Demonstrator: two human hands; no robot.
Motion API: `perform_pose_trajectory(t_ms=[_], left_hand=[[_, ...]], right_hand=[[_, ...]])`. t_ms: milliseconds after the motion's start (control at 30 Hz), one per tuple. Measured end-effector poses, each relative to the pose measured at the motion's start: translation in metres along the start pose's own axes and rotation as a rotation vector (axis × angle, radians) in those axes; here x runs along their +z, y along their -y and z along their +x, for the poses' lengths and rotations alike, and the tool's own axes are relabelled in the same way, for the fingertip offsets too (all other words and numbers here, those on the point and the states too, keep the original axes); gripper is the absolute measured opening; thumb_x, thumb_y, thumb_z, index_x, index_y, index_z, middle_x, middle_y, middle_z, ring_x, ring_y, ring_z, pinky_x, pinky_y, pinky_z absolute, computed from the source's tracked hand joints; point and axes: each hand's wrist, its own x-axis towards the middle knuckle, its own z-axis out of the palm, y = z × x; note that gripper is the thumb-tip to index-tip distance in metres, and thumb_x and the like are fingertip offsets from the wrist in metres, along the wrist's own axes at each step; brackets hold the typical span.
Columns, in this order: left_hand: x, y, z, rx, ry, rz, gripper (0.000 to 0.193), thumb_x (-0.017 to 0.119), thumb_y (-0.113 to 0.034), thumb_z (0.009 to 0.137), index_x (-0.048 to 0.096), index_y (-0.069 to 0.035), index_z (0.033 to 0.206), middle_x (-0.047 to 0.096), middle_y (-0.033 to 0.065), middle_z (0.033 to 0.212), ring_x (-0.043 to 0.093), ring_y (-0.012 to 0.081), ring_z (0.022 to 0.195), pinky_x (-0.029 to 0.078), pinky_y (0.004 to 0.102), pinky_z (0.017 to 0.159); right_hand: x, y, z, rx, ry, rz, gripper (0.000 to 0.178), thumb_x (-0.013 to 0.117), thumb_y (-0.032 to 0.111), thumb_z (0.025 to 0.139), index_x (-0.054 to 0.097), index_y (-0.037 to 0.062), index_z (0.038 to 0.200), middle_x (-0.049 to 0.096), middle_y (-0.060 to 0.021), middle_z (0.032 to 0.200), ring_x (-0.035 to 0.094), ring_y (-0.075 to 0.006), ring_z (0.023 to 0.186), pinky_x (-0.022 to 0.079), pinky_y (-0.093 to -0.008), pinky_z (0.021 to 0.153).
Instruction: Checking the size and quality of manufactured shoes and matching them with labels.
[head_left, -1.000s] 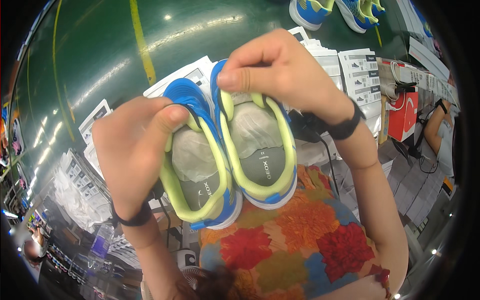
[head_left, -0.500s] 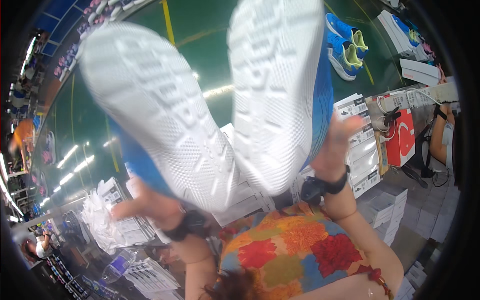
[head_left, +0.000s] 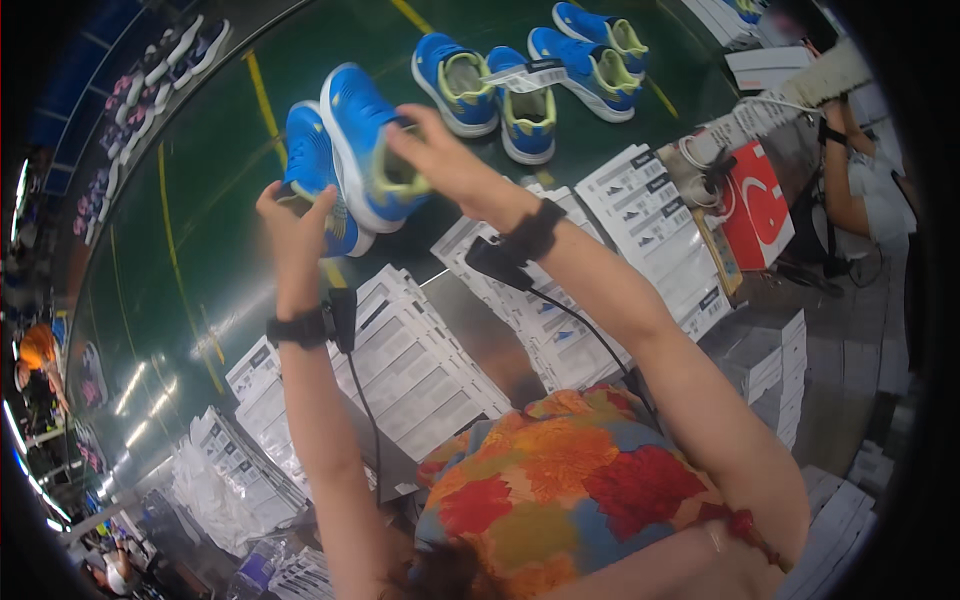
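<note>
Two bright blue running shoes with white soles are in my hands over the green surface (head_left: 215,190). My left hand (head_left: 295,230) is closed on the heel of the left shoe (head_left: 310,150). With fingers at the collar, my right hand (head_left: 450,165) grips the right shoe (head_left: 355,105), which tilts against its mate. Just beyond my right hand stands a matching pair, one shoe (head_left: 455,75) beside another shoe (head_left: 525,125), with a white-and-black label strip (head_left: 530,75) across them. Farther right sits another blue pair (head_left: 585,75).
Stacks of flat white printed cartons (head_left: 400,350) line the near edge, with more cartons (head_left: 650,215) to the right. A red box (head_left: 755,205) stands by white cables. Crumpled white paper (head_left: 210,490) lies at lower left. Shoes (head_left: 130,110) fill a rack at far left. Another person's arm (head_left: 845,190) shows at right.
The two shoes, held up close with their white soles facing me, are now lower and farther away, uppers showing. The labelled pair behind them has come into view.
</note>
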Motion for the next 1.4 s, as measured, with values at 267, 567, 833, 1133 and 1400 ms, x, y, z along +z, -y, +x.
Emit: perform_pose_trajectory(t_ms=[267, 567, 833, 1133, 1400], left_hand=[[0.062, -0.023, -0.110, 0.689, 0.281, 0.568, 0.063, 0.074, -0.019, 0.077, 0.048, 0.000, 0.131, 0.052, 0.0270, 0.126, 0.048, 0.0453, 0.119, 0.040, 0.0455, 0.100], [0.161, 0.037, -0.169, 0.853, 0.808, 0.564, 0.015, 0.065, -0.016, 0.081, 0.059, -0.003, 0.088, 0.060, 0.0122, 0.084, 0.061, 0.0322, 0.080, 0.050, 0.0432, 0.066], [0.170, 0.029, -0.154, 0.585, 0.816, 0.438, 0.015, 0.063, -0.016, 0.080, 0.063, -0.002, 0.075, 0.063, 0.0167, 0.071, 0.062, 0.0348, 0.067, 0.049, 0.0427, 0.062], [0.160, 0.033, -0.143, 0.454, 0.937, 0.391, 0.014, 0.063, -0.018, 0.076, 0.069, -0.006, 0.078, 0.068, 0.0164, 0.076, 0.066, 0.0346, 0.074, 0.052, 0.0413, 0.069], [0.149, 0.041, -0.186, 0.512, 0.870, 0.418, 0.018, 0.061, -0.012, 0.076, 0.064, -0.002, 0.091, 0.065, 0.0218, 0.084, 0.063, 0.0403, 0.082, 0.051, 0.0464, 0.072]], right_hand=[[-0.131, 0.041, -0.157, -0.041, -0.282, -0.779, 0.024, 0.070, 0.022, 0.086, 0.069, 0.0004, 0.098, 0.069, -0.0167, 0.089, 0.067, -0.0273, 0.073, 0.052, -0.0342, 0.065], [-0.152, -0.018, -0.244, 0.068, -0.494, -0.972, 0.015, 0.072, 0.013, 0.080, 0.073, 0.0008, 0.089, 0.065, -0.0135, 0.077, 0.063, -0.0267, 0.063, 0.048, -0.0336, 0.059], [-0.144, -0.028, -0.245, -0.237, -0.541, -1.190, 0.003, 0.067, 0.007, 0.081, 0.069, 0.0048, 0.081, 0.062, -0.0110, 0.078, 0.061, -0.0262, 0.070, 0.047, -0.0348, 0.063], [-0.121, 0.065, -0.257, -1.009, -0.436, -0.865, 0.025, 0.061, 0.003, 0.076, 0.049, 0.0085, 0.097, 0.047, -0.0058, 0.091, 0.052, -0.0240, 0.081, 0.045, -0.0381, 0.078], [-0.056, -0.006, -0.011, -0.260, -0.383, 0.037, 0.050, 0.086, 0.021, 0.073, 0.048, 0.0047, 0.102, 0.049, -0.0007, 0.091, 0.048, -0.0090, 0.083, 0.045, -0.0243, 0.071]])
